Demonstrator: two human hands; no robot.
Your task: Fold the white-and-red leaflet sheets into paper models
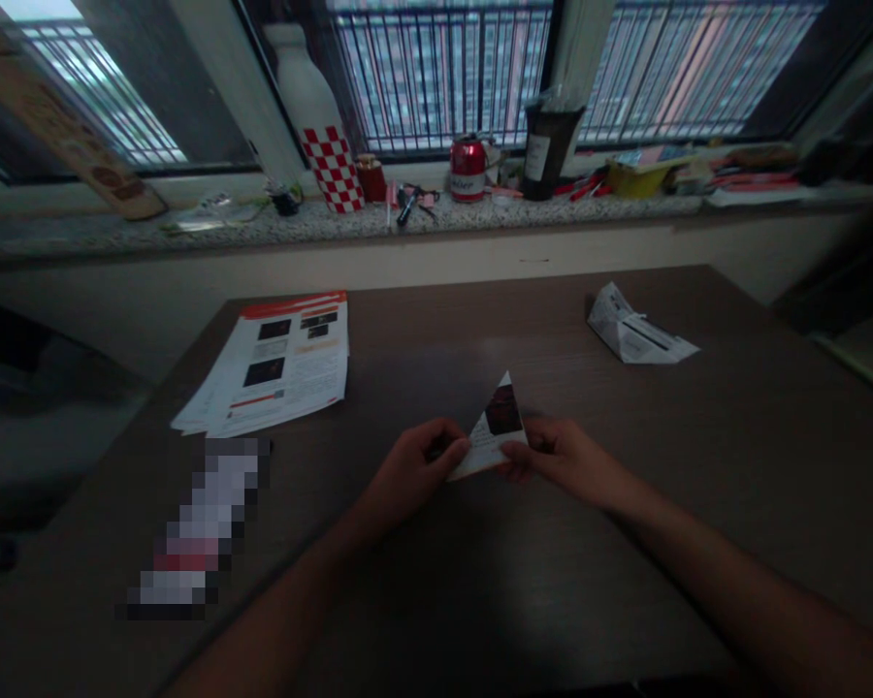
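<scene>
A sheet of printed paper folded into a triangle (pixel 489 436) is held above the middle of the dark table, its point facing away from me. My left hand (pixel 426 460) pinches its left corner between thumb and fingers. On the other side, my right hand (pixel 557 456) grips the right edge, the thumb on the front and the fingers behind, partly hidden by the paper. Dark print shows near the triangle's tip, with lines of text below it. Another folded paper shape (pixel 636 330) stands on the table at the far right.
Loose printed sheets (pixel 291 368) lie at the table's back left. Nearer me is a pixelated, long object (pixel 200 523). Along the windowsill (pixel 262 231) stand a white bottle with red checks (pixel 320 136), a red can (pixel 468 170), a dark bag (pixel 549 145) and a yellow container (pixel 636 177).
</scene>
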